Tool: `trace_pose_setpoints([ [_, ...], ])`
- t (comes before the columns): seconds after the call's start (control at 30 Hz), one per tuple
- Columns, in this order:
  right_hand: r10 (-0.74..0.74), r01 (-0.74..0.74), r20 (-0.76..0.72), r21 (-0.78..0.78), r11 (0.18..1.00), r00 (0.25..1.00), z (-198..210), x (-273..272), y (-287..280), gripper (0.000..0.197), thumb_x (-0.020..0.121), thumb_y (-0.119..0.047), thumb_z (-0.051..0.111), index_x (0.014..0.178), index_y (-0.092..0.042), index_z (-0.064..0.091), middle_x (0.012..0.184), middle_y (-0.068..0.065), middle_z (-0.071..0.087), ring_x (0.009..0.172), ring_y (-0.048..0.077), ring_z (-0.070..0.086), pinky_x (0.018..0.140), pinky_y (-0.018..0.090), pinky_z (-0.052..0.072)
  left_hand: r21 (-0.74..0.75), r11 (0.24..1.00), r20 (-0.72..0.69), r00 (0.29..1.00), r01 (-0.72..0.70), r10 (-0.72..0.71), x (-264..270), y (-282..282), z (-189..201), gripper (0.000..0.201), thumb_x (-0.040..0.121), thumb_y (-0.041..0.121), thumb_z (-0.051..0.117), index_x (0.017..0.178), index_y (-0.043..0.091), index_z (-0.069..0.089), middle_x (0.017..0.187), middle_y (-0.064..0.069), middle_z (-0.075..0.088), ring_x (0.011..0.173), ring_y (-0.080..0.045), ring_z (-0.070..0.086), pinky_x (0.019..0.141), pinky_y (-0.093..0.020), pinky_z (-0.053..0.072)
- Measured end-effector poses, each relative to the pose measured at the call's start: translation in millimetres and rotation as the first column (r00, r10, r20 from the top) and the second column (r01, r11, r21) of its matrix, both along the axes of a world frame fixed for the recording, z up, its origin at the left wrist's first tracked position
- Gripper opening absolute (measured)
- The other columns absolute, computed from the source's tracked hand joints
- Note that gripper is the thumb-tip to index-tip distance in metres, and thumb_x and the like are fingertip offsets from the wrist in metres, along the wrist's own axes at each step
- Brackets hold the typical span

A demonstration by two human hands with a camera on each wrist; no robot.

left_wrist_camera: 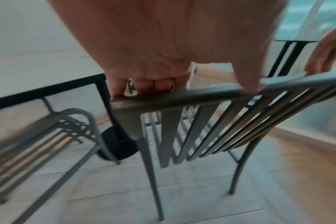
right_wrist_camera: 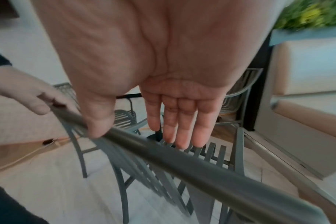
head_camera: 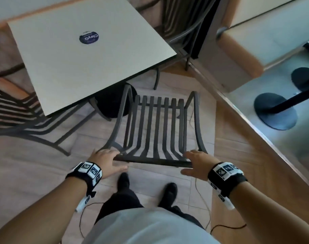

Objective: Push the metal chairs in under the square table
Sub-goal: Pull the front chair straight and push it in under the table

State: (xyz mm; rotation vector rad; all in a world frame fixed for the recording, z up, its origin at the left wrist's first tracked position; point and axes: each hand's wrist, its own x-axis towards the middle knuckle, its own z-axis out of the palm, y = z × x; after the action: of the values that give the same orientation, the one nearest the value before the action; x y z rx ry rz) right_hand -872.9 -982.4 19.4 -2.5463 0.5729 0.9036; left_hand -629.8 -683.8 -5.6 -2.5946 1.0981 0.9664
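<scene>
A dark metal slatted chair (head_camera: 155,124) stands in front of me, its seat pointing at the corner of the square grey table (head_camera: 71,67); only the seat's front left corner is under the table edge. My left hand (head_camera: 106,161) grips the left end of the chair's top rail (left_wrist_camera: 201,94), its fingers (left_wrist_camera: 144,86) curled over it. My right hand (head_camera: 197,164) is at the rail's right end. The right wrist view shows its fingers (right_wrist_camera: 184,121) straight above the rail (right_wrist_camera: 182,154), with only the thumb (right_wrist_camera: 98,121) touching it.
A second metal chair (head_camera: 18,110) stands at the table's left side and a third (head_camera: 178,23) at the back right. The table's black round base (head_camera: 115,103) is beside the chair's front left leg. A low ledge (head_camera: 255,138) runs along the right. A cable (head_camera: 201,199) trails on the floor.
</scene>
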Motion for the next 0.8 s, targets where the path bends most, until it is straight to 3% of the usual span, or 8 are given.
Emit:
trace_pose_setpoints([
  [0.07,0.062,-0.063,-0.040,-0.020,0.998,0.997,-7.7,-6.4,-3.4,0.068,0.085,-0.058,0.059,0.144,-0.031,0.040,0.139,-0.004,0.052,0.118,0.023,0.058,0.093,0.039,0.053,-0.055,0.998,0.113,0.993,-0.034,0.040,-7.0,3.7,-8.0,0.064,0.080,0.073,0.049,0.130,0.033,0.054,0.136,0.004,0.063,0.125,-0.021,0.056,0.104,-0.045,0.039],
  [0.13,0.062,-0.065,-0.053,-0.042,0.997,0.997,-13.8,-11.0,-7.0,0.051,0.091,-0.042,0.055,0.140,-0.030,0.046,0.136,-0.002,0.056,0.116,0.023,0.060,0.091,0.036,0.052,-0.118,0.989,0.148,0.983,-0.090,0.107,-10.9,1.9,-7.5,0.048,0.079,0.067,0.053,0.112,0.032,0.058,0.117,0.003,0.068,0.111,-0.023,0.060,0.097,-0.043,0.043],
  [0.23,0.096,-0.102,-0.081,-0.074,0.992,0.992,-17.7,-16.5,-13.8,0.033,0.096,-0.030,0.046,0.127,-0.031,0.056,0.118,-0.003,0.064,0.102,0.022,0.065,0.081,0.033,0.052,-0.082,0.989,0.126,0.983,-0.127,0.137,-15.4,-4.3,-1.6,0.056,0.073,0.072,0.063,0.104,0.026,0.059,0.107,0.001,0.064,0.104,-0.025,0.060,0.095,-0.040,0.047],
  [0.43,0.239,-0.248,-0.078,-0.127,0.960,0.968,-17.2,-17.3,-15.7,0.033,0.098,-0.029,0.049,0.131,-0.035,0.049,0.115,-0.005,0.066,0.098,0.021,0.067,0.081,0.035,0.056,0.048,0.985,-0.038,0.985,-0.166,0.167,-23.6,4.1,4.9,0.055,0.061,0.076,0.070,0.080,0.029,0.048,0.091,0.001,0.057,0.089,-0.025,0.057,0.070,-0.036,0.044],
  [0.6,0.209,-0.216,-0.058,-0.172,0.961,0.976,-21.5,-20.4,-17.7,0.043,0.096,-0.025,0.045,0.134,-0.045,0.042,0.114,-0.012,0.065,0.095,0.019,0.068,0.074,0.031,0.052,0.070,0.986,-0.095,0.983,-0.149,0.156,-40.9,19.3,1.3,0.053,0.064,0.072,0.068,0.087,0.028,0.052,0.093,0.002,0.057,0.088,-0.023,0.057,0.077,-0.038,0.051],
  [0.7,0.152,-0.176,-0.121,-0.219,0.960,0.981,-27.7,-21.1,-22.1,0.031,0.087,-0.022,0.048,0.113,-0.038,0.054,0.107,-0.015,0.066,0.093,0.018,0.068,0.086,0.036,0.053,0.097,0.990,-0.096,0.990,-0.098,0.107,-64.4,27.5,-8.7,0.054,0.069,0.071,0.065,0.096,0.026,0.052,0.106,-0.002,0.060,0.098,-0.027,0.059,0.077,-0.038,0.049],
  [0.8,0.069,-0.115,-0.166,-0.286,0.951,0.984,-43.3,-32.8,-30.4,0.013,0.084,-0.025,0.052,0.089,-0.036,0.056,0.089,-0.015,0.065,0.087,0.010,0.064,0.105,0.044,0.041,0.079,0.993,-0.103,0.990,-0.086,0.094,-94.1,37.3,-23.8,0.059,0.071,0.066,0.063,0.112,0.023,0.056,0.116,-0.005,0.064,0.103,-0.030,0.062,0.083,-0.041,0.052],
])
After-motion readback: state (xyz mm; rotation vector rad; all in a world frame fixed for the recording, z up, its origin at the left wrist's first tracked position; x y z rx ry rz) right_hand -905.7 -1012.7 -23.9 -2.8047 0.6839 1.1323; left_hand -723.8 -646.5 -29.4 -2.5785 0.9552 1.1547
